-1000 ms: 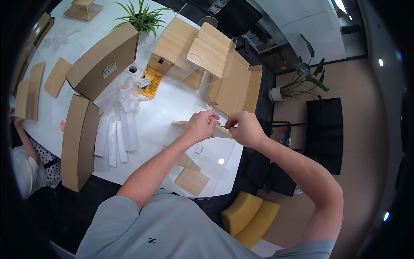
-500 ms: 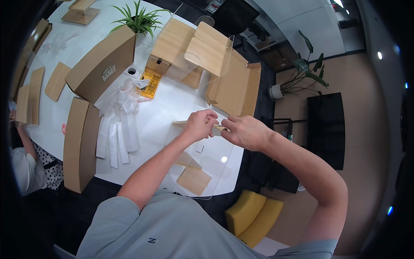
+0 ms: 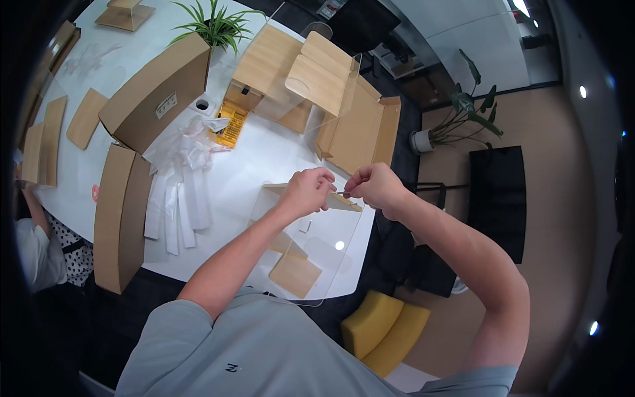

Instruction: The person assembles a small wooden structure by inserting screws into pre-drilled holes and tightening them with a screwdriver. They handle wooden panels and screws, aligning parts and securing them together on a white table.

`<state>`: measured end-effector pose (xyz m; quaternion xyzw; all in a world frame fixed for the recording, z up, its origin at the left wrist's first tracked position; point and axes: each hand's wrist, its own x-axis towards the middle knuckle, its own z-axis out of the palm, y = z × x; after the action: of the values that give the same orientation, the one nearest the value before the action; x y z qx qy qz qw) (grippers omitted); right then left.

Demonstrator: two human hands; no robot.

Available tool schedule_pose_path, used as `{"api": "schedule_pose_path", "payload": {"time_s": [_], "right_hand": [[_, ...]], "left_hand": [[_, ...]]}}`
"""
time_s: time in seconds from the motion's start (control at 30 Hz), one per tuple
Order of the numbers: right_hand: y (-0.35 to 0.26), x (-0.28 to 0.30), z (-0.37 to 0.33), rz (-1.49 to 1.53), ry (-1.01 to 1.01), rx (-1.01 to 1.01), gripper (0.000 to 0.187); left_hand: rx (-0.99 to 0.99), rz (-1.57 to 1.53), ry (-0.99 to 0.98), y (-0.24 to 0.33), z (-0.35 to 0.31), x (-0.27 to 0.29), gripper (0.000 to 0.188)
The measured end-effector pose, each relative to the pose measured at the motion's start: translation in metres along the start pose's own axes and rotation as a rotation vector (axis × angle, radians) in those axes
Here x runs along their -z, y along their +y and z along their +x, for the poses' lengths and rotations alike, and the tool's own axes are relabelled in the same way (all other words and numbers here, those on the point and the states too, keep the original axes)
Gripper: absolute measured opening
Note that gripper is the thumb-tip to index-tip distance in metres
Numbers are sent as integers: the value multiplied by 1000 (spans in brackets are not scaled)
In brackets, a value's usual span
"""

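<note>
In front of me on the table stands a partly built stand, with a clear acrylic side panel (image 3: 324, 255) facing up and light wooden boards beneath. One wooden board (image 3: 350, 202) runs along its far edge, and a square wooden board (image 3: 296, 274) shows through the panel near me. My left hand (image 3: 305, 192) is closed over the far board, its fingers curled at the edge. My right hand (image 3: 378, 188) pinches a thin metal piece (image 3: 342, 193) between thumb and fingers, just right of my left fingertips. Whether it is a hex key or a screw is too small to tell.
Open cardboard boxes (image 3: 122, 218) and plastic wrapping (image 3: 182, 178) lie to the left. A yellow package (image 3: 231, 124), a wood-and-acrylic stand (image 3: 291, 76) and a potted plant (image 3: 215, 28) are further back. A person (image 3: 40, 251) is at far left; a yellow seat (image 3: 383, 331) is near right.
My right hand has drawn back slightly up and to the right, its fingers now in a narrower pinch, so the thin metal piece and the board's end show. My left hand stays in place.
</note>
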<state>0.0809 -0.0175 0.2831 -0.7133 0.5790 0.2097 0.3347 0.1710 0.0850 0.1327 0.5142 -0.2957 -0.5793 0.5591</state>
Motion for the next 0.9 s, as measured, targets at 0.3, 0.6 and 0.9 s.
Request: {"api": "schedule_pose_path", "payload": {"time_s": [0.3, 0.6, 0.9], "right_hand": [[18, 10, -20, -1442, 75, 1310, 9], [26, -1, -13, -953, 127, 1006, 5], [13, -6, -2, -523, 83, 517, 17]], "left_hand": [[-1, 6, 9, 0, 1, 0, 27], [-3, 17, 6, -2, 1, 0, 26], [-13, 18, -5, -1, 0, 0, 26]]}}
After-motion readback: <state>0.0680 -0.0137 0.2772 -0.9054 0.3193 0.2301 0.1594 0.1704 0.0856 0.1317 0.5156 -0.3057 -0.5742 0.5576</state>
